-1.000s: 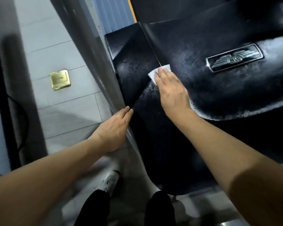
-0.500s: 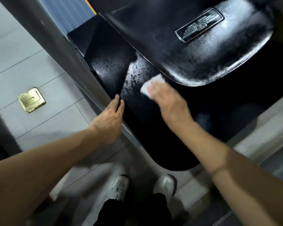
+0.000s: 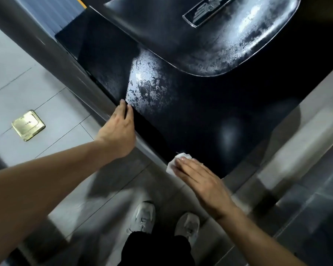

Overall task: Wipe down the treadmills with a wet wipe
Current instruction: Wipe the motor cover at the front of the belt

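Two pale grey sports shoes (image 3: 164, 222) stand on the grey tiled floor (image 3: 52, 104) below both hands, beneath dark trouser legs (image 3: 158, 248). Just above the shoes, the right hand (image 3: 202, 184) lies flat with fingers straight and close together, pressing a crumpled white wet wipe (image 3: 176, 161) against the lowest edge of the glossy black plastic treadmill cover (image 3: 210, 112). Part of the wipe shows beyond the fingertips; the rest is hidden under the hand.

Left of the right hand and further out, the left hand (image 3: 118, 134) rests with fingers extended and relaxed, holding nothing, where the cover's side edge meets the dull grey metal side rail (image 3: 69, 68) that slopes away past it.

Immediately beyond the left hand's fingertips the black surface carries a patchy film of moisture (image 3: 148, 89), broken into blotches and catching light. The area between that patch and the wipe appears uniformly dark.

Beyond the damp patch, a raised, rounded section of the cover (image 3: 219, 45) shows further mottled wet marks, and a silver rectangular winged badge (image 3: 206, 14) sits on it, partly cut off by the upper frame edge.

Well to the left of the left hand, a square brass floor socket plate (image 3: 28, 125) is set into the tiles.
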### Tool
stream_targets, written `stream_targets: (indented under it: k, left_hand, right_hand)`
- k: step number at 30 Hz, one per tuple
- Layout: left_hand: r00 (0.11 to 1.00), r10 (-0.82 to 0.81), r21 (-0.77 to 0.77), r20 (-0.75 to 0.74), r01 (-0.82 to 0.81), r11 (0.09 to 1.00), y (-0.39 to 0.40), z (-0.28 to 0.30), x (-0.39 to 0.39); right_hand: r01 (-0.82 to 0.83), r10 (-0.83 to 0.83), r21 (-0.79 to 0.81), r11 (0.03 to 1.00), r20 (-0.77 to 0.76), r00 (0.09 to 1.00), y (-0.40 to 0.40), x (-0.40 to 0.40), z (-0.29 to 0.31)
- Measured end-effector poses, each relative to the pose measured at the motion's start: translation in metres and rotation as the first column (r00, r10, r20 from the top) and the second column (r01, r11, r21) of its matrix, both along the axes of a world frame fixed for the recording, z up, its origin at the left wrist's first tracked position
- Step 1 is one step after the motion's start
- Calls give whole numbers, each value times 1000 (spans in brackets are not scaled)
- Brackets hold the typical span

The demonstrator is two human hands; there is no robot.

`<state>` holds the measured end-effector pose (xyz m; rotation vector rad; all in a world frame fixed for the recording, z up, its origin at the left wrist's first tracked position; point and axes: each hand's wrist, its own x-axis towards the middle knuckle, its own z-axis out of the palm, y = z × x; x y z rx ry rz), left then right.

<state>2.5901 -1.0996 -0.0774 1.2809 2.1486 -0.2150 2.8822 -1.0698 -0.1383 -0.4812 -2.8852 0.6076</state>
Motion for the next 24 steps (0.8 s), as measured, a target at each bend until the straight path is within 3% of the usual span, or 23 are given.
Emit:
stream_targets:
  k: [5, 9, 12, 15, 19, 24]
  left_hand:
    - [998, -15, 188, 53, 5, 982, 10, 0, 25]
    - [991, -93, 198, 100, 72, 978, 16, -1, 46]
    - [990, -81, 156, 118, 62, 986, 15, -1, 48]
    - [990, -93, 168, 109, 73, 983, 13, 0, 51]
    - [978, -198, 225, 67, 179, 958, 10, 3, 61]
    - [968, -242, 233, 61, 222, 947, 8, -1, 74]
  right_hand:
    - [220, -217, 26, 975, -99, 971, 79, -81, -1]
    - [359, -351, 63, 931, -105, 930, 151, -134, 21]
    - [343, -334, 44, 938, -147, 931, 122, -105, 15]
    - [312, -313, -30, 950, -130, 941, 45, -29, -3]
    - [369, -374, -86, 925, -57, 926, -36, 49, -10]
    - [520, -530, -116, 846, -83, 844, 14, 6, -5]
